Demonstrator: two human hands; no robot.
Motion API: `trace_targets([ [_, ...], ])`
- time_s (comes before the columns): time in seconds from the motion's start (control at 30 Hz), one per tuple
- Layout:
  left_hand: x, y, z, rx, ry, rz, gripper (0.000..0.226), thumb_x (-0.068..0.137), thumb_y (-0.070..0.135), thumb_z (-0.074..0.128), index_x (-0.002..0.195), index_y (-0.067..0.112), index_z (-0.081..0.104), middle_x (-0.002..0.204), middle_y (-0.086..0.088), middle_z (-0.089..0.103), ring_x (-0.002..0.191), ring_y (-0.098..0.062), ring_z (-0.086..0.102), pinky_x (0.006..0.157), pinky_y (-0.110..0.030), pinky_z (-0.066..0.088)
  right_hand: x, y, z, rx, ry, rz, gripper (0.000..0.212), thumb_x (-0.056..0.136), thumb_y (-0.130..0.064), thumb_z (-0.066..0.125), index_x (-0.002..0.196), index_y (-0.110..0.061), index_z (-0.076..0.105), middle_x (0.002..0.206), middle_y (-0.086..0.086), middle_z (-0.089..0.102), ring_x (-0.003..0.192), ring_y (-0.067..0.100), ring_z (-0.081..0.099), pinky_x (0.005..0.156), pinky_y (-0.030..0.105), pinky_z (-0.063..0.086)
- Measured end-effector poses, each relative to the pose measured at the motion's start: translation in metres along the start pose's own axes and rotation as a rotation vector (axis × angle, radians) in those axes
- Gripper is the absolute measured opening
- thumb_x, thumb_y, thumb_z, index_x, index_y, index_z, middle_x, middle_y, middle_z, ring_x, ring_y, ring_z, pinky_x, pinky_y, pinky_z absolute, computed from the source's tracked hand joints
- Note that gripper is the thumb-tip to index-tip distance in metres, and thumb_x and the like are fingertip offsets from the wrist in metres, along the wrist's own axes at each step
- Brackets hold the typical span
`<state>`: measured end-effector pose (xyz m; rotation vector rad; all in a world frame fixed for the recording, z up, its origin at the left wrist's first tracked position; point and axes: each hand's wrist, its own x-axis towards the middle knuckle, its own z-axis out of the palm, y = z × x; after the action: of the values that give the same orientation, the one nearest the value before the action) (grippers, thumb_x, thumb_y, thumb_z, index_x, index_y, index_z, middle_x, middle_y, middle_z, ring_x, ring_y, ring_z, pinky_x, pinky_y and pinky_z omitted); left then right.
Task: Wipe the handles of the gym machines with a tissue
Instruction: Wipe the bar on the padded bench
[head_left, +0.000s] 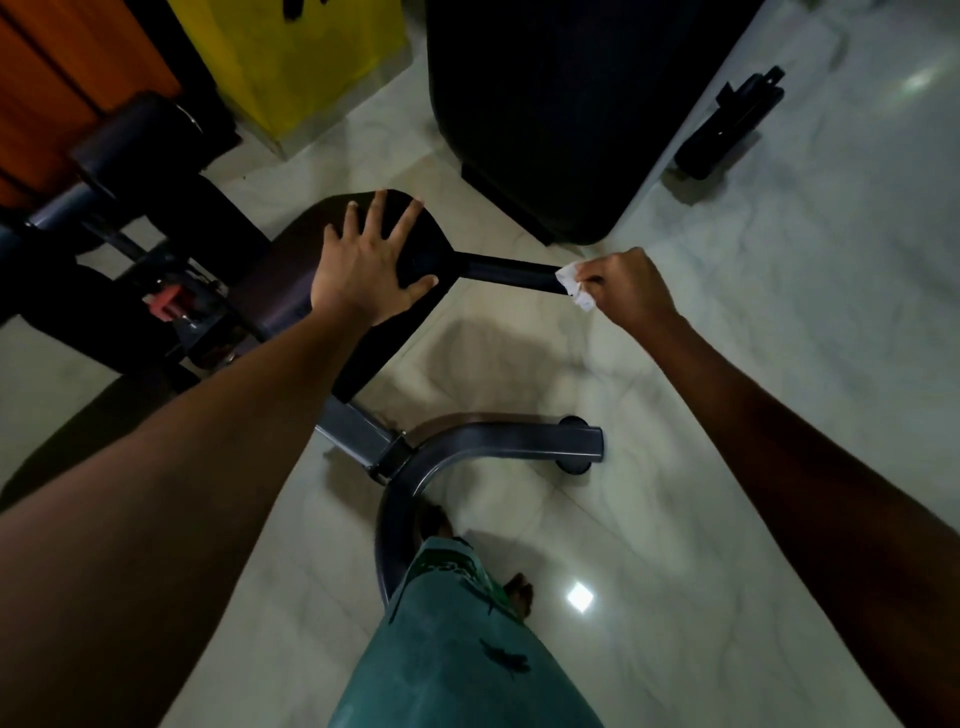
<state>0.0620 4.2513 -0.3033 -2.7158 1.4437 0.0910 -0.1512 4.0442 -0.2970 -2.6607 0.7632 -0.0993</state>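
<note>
Right hand: the right hand (631, 291) is curled around the outer end of the black handle (506, 274), with a white tissue (574, 286) pinched between fingers and bar.
Left hand: the left hand (366, 262) lies flat, fingers spread wide, palm down on the dark seat pad (306, 291); it grips nothing.
Tissue: crumpled, small, white; it sits against the far right tip of the handle, partly hidden inside the right hand, with one corner hanging below the bar.
Handle: a straight black bar running out to the right from the narrow end of the seat pad, roughly level; its inner end meets the pad just beside the left thumb.
Seat pad: dark, rounded at the far end, set on a grey metal frame (363, 434).
Frame base: a curved grey tube (467, 441) rests on the floor, ending in a black round foot (574, 462).
Machine, left side: a black roller pad (140, 140) and a red part (169, 304) are visible in dim light; detail cannot be made out.
Floor: pale glossy tiles (727, 415) with light reflections.
Surroundings: a yellow block (296, 57), a large black body (566, 114) beyond the handle, and a small black object (732, 122) lying on the floor at upper right.
Person: a leg in green patterned cloth (457, 649) and a bare foot (519, 592) stand beside the curved tube.
</note>
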Motion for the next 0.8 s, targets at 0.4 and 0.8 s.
trace_targets([
  [0.4,-0.019,0.010,-0.018,-0.071,-0.107,-0.070,0.082,0.090,0.059,0.044,0.151,0.028,-0.002,0.159,-0.015,0.003,0.144,-0.040,0.009,0.115,-0.053,0.013,-0.019,-0.040,-0.008,-0.137,0.078,0.403,0.031,0.096,-0.018,0.048,0.106,0.007,0.063,0.106,0.028,0.062,0.100,0.041,0.060,0.084,0.039,0.048],
  [0.8,-0.128,0.061,-0.036,-0.083,-0.234,-0.167,0.055,0.095,0.029,0.047,0.144,0.008,0.032,0.148,-0.015,0.034,0.136,-0.032,0.031,0.112,-0.041,0.023,-0.058,-0.077,-0.032,0.015,-0.108,0.195,0.030,0.089,-0.012,0.059,0.114,0.005,0.062,0.116,0.024,0.061,0.109,0.038,0.058,0.094,0.040,0.048],
])
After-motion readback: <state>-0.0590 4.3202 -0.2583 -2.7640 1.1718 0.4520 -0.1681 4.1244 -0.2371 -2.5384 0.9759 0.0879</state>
